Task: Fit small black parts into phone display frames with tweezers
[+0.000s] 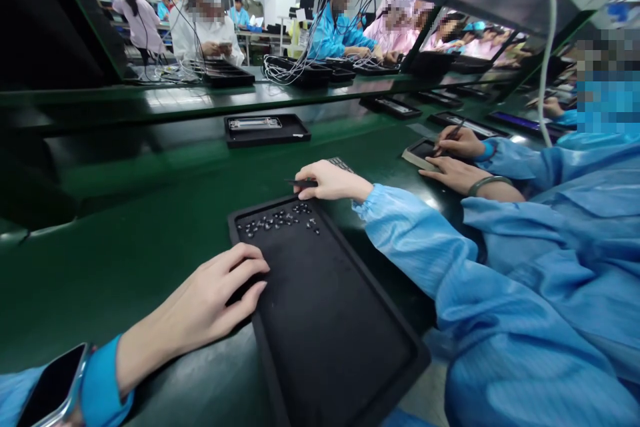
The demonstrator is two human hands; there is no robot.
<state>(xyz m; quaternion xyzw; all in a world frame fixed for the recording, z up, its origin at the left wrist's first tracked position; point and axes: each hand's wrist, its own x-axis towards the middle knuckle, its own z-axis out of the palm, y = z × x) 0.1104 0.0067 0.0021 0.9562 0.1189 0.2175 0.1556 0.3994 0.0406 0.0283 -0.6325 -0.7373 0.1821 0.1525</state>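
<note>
A shallow black tray lies lengthwise in front of me on the green bench. Several small, shiny dark parts are scattered at its far end. My left hand rests over the tray's left rim, its fingers loosely bent and the thumb apart from them. Just beyond the far right corner is my right hand, closed around slim black tweezers. Their thin tip points left, above the far rim. A small patterned piece shows partly behind my right hand.
Another black tray with a clear-and-silver part stands farther back. To the right, a co-worker's hands work over a small dark pad. A raised shelf carrying trays and white cables crosses the back. A white cable hangs at right.
</note>
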